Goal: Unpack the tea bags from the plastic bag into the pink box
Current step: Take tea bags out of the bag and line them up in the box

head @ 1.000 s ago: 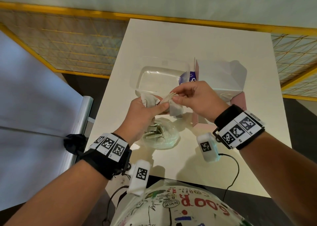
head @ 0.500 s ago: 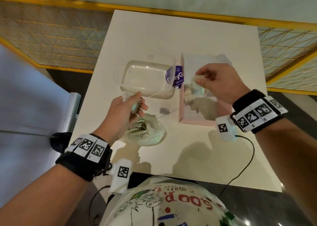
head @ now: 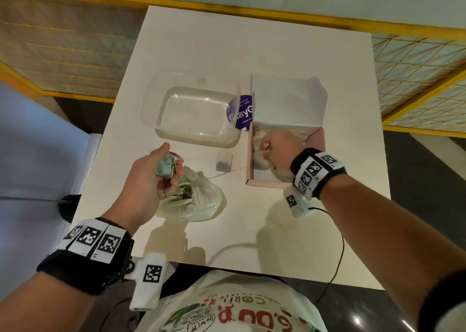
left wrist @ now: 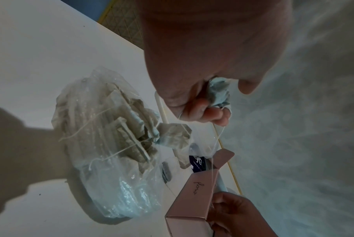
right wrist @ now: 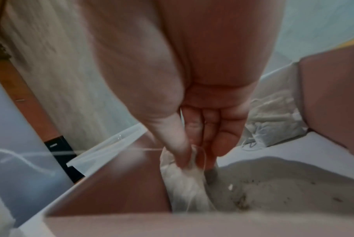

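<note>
The right hand (head: 278, 147) is down inside the pink box (head: 249, 155), thumb and fingers (right wrist: 180, 144) pinching a white tea bag (right wrist: 184, 181) just above the box floor. More tea bags (right wrist: 273, 121) lie in the box's far corner. The left hand (head: 148, 180) curls around the bunched mouth of the plastic bag (head: 199, 200), which rests on the white table (head: 252, 42) with more tea bags inside.

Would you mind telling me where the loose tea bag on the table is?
In the head view, the loose tea bag lies on the table, between the clear tub and the pink box.
</note>
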Tool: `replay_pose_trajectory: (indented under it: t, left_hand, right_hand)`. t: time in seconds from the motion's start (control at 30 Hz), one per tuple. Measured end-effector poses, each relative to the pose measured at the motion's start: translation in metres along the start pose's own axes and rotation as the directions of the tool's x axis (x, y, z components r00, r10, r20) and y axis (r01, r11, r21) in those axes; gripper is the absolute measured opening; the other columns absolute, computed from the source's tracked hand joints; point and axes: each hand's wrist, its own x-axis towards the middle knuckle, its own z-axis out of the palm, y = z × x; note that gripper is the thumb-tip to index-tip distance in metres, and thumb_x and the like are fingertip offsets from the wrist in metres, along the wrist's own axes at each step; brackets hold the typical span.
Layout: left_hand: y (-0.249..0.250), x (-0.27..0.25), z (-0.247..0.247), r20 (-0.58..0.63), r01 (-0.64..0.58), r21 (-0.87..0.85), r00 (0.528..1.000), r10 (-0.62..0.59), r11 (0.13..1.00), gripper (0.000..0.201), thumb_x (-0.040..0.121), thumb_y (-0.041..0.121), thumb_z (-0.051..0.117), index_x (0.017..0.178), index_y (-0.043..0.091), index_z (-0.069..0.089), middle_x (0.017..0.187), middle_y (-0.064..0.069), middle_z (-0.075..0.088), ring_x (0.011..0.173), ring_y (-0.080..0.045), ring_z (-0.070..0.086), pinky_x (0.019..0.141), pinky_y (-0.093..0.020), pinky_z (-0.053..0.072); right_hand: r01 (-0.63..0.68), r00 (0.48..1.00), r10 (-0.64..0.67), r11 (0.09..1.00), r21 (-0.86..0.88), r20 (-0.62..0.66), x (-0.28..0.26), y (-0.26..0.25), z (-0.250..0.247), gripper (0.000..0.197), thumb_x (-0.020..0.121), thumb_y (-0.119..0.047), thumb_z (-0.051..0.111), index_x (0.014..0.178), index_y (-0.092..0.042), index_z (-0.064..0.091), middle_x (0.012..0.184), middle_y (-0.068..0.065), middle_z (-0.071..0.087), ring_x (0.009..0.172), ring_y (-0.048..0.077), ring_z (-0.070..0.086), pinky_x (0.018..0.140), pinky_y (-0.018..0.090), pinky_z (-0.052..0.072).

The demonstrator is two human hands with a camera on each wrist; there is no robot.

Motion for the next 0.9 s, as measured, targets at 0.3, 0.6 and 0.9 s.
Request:
replay_pose_trajectory:
  t: [0.3,0.6,0.9]
  left_hand:
    - [-0.01,0.001,-0.013,-0.035,0.031,0.02,0.999,-0.03,0.999,0.05,0.102,0.038,0.054,0.058,0.02,0.071,0.069,-0.007,0.054,0.05,-0.015,0.037,0.05,-0.027,0.024]
    - [-0.019,0.016,-0.042,-0.111,0.057,0.199,0.993,-0.035,0.978,0.038,0.094,0.039,0.064,0.066,0.014,0.067,0.061,-0.006,0.054,0.042,-0.013,0.033,0.046,-0.025,0.024]
    - [-0.02,0.015,-0.057,0.067,-0.114,0.616,0.993,0.093,0.78,0.03,0.078,0.033,0.078,0.078,0.004,0.07,0.074,-0.009,0.07,0.07,-0.02,0.067,0.068,-0.033,0.053]
  right_hand:
    - [0.037,0.949,-0.127,0.953,-0.301,-0.287,-0.009,-0.034,-0.016,0.003,0.093,-0.014,0.055,0.096,-0.014,0.057,0.085,0.005,0.057,0.071,0.02,0.053,0.064,0.031,0.044]
    - [0.16,0.986,-0.128,0.909,-0.385,0.107,0.019,-0.138,0.042,0.022,0.098,-0.005,0.049,0.115,0.0,0.062,0.116,0.017,0.066,0.105,0.03,0.066,0.088,0.035,0.051]
    - [0.007,0.991,0.048,0.912,-0.41,0.124,0.03,-0.137,0.059,0.025,0.096,-0.005,0.053,0.119,-0.001,0.062,0.121,0.017,0.065,0.11,0.03,0.064,0.089,0.035,0.052]
